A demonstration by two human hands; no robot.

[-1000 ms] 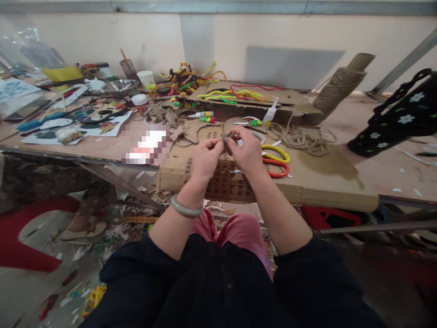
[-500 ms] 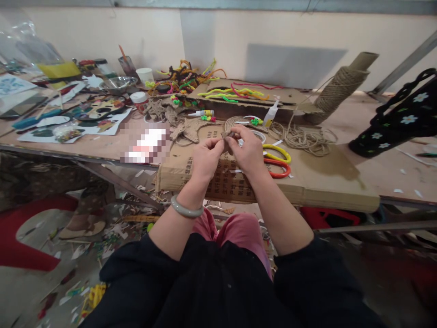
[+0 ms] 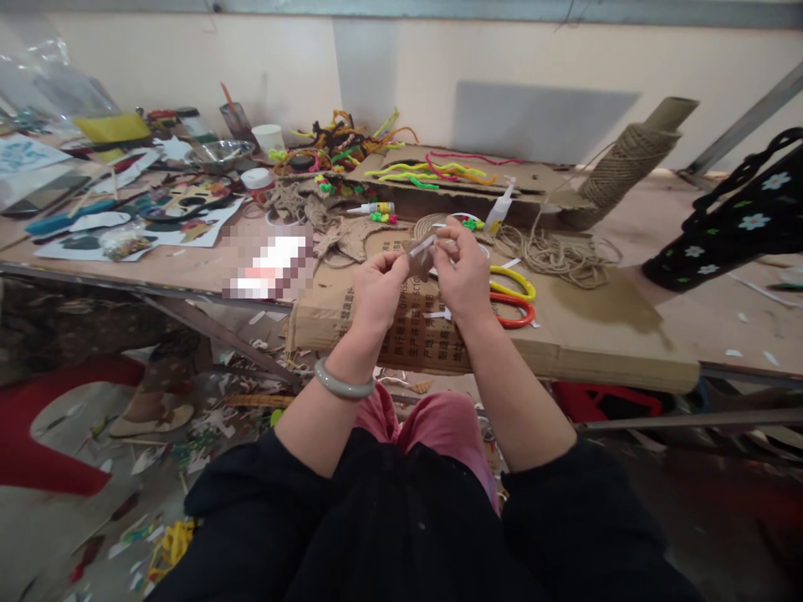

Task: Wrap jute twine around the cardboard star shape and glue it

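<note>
Pinching a small brown piece (image 3: 419, 261) above the cardboard (image 3: 602, 334)

From a distance, through the head camera, I saw the wearer's two bare hands raised over a flat stack of printed cardboard at the near edge of a long worktable (image 3: 746, 322). The left hand (image 3: 378, 291), a pale bangle (image 3: 342, 382) around its wrist, held the left edge of the small brown piece between thumb and fingertip. The right hand (image 3: 467, 272) had thumb and fingertips closed on the upper right edge, where a pale strip (image 3: 421, 245) ran along the top; I could not tell whether they gripped that strip too. The piece sat between the hands, mid-scene.

Just right of the right hand, a yellow loop (image 3: 522, 279) and an orange loop (image 3: 532, 313) lay on the cardboard. Farther off, a white squeeze bottle (image 3: 500, 211) tilted near a heap of twine (image 3: 568, 257), while a small tube (image 3: 380, 208) lay to its left, beyond rough brown shapes (image 3: 352, 238). A twine spool (image 3: 633, 159) leaned at far right, and a black item with white flowers (image 3: 721, 226) rested nearer the right edge. Bright cords (image 3: 432, 173) stretched along the far side, right of a white cup (image 3: 268, 140).
</note>
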